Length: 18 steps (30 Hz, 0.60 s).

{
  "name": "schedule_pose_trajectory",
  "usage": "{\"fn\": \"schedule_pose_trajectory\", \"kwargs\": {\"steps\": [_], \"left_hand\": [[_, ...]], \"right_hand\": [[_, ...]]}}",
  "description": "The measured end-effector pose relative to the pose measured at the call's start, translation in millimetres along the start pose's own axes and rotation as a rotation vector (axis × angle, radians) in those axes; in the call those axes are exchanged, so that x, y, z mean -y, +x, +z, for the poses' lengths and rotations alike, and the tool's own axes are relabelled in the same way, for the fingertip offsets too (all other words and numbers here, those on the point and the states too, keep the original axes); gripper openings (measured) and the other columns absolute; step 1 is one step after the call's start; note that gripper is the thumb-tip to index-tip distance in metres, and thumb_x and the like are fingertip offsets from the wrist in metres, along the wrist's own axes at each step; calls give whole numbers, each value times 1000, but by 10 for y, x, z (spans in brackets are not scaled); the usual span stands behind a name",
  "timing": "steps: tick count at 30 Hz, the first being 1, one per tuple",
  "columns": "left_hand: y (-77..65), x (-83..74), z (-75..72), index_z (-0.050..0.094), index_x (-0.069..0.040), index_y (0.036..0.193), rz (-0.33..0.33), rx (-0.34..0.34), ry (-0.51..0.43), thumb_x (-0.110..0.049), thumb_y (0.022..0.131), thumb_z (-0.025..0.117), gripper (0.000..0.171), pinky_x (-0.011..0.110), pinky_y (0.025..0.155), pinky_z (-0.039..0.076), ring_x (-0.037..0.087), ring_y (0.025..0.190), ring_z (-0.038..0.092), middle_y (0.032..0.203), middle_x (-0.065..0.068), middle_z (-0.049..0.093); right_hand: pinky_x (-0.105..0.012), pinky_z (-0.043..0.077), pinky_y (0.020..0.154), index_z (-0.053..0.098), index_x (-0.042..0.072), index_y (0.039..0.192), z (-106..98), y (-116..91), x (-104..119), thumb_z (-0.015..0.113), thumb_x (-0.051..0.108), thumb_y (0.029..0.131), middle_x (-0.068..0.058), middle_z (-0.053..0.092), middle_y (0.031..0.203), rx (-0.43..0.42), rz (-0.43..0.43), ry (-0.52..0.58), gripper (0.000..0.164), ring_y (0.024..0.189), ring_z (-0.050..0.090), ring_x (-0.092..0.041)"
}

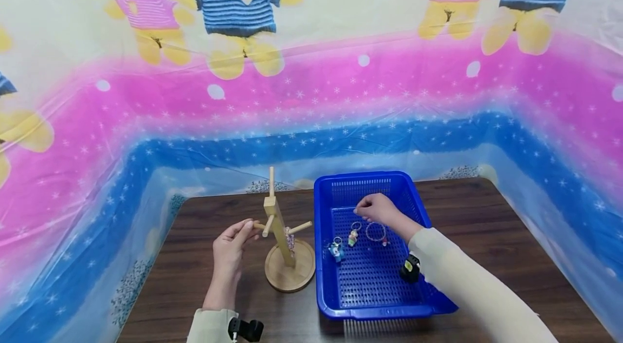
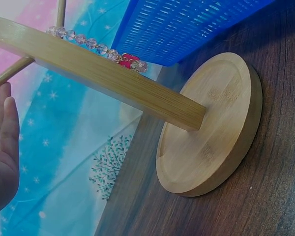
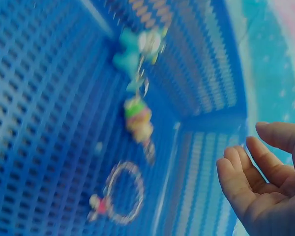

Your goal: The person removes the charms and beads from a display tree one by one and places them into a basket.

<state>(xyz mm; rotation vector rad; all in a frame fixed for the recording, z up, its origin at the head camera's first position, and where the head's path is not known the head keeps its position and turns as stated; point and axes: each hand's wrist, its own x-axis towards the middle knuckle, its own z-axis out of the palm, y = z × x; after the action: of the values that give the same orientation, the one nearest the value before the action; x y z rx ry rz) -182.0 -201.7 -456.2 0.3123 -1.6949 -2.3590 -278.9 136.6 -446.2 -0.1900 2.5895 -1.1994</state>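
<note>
Behind the wood-grain table [image 1: 182,267], teddy-bear sheeting [image 1: 321,88].

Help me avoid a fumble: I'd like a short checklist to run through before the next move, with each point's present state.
1. Round base of the wooden stand flat on the table: ok.
2. Left hand holding a side peg: ok, near its outer end.
3. Right hand free to pick: ok, it holds nothing.
4. Pink beaded bracelet on the stand: ok, beside the post.
5. Basket emptied: not ok; a blue keychain, a figure keychain and a charm bracelet lie inside.
6. Which piece is next: cannot tell; the right hand touches none.
</note>
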Motion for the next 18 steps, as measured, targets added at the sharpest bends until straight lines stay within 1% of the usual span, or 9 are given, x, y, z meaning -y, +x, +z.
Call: {"fn": "schedule_pose_trajectory", "kwargs": {"steps": [3,6,10,14,16,18], "left_hand": [[-5,-2,-3,77,-20,91,6,10,2,-4,100,64,22,19,76,65,0,77,75,82,-13,78],[-7,-2,-7,77,-21,90,10,15,-1,-3,100,64,24,19,77,65,0,77,75,82,-13,78],[-7,-5,-6,77,-22,89,8,13,-5,-3,100,64,25,19,77,65,0,77,75,82,-13,78],[-10,-10,-5,76,-23,89,7,10,3,-4,100,64,26,17,75,64,0,78,75,81,-14,78],[-11,-11,-6,77,-22,90,7,10,10,-4,100,64,24,16,74,64,0,78,75,81,-14,78],[-10,-12,-8,77,-21,91,5,8,15,-4,100,64,23,16,74,64,0,78,75,81,-14,78]], "right_hand": [[-43,65,86,73,0,113,56,-86,127,65,17,100,-15,73,100,28,-52,25,23,88,70,-26],[-37,65,83,73,1,111,124,-167,246,66,18,100,-12,73,99,69,-89,67,21,85,69,-18],[-34,66,83,73,2,111,223,-256,388,66,19,101,-11,73,101,128,-137,132,21,89,71,-18],[-35,67,86,73,1,114,318,-300,491,66,20,101,-14,74,104,170,-172,190,24,88,71,-13],[-36,67,86,72,0,115,361,-307,530,66,20,101,-17,73,106,181,-178,220,25,90,72,-14],[-35,67,87,71,-1,117,400,-306,565,65,20,102,-19,73,108,189,-185,247,26,93,73,-22]]}}
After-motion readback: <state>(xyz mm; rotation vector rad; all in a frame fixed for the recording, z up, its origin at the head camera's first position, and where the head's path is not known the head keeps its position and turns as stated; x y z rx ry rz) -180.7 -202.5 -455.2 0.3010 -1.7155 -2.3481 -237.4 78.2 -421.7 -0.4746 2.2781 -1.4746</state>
